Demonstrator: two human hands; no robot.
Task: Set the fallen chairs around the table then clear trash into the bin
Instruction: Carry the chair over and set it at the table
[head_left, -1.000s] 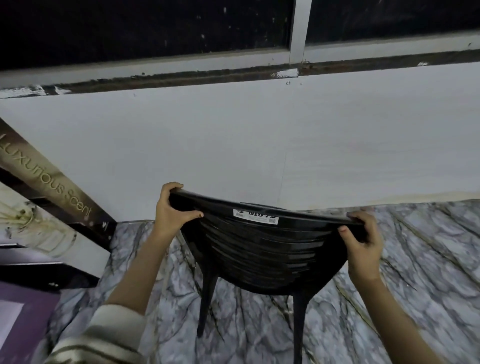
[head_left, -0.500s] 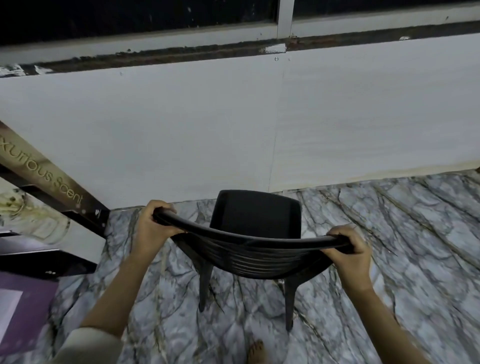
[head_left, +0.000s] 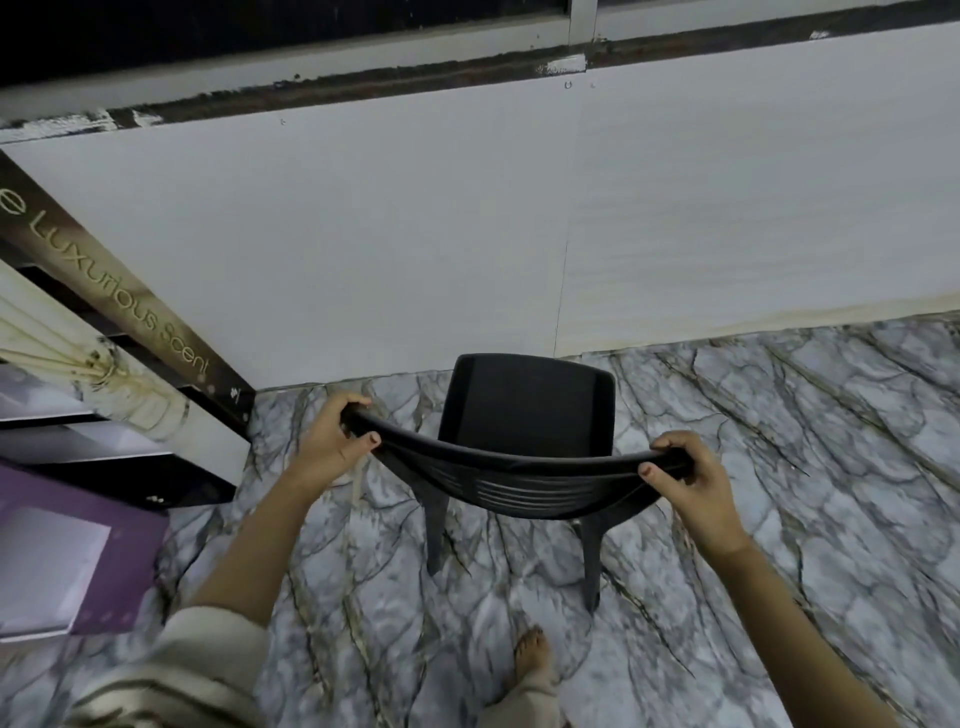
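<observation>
I see a black moulded-plastic chair upright at twelve o'clock on grey veined marble floor, its seat pointing away toward the white wall. Its curved top rail runs nine to three o'clock. The left hand grasps the nine o'clock end and the right hand the three o'clock end, fingers wrapped over, thumbs on the near side. Both hands are equally near. No table shows.
</observation>
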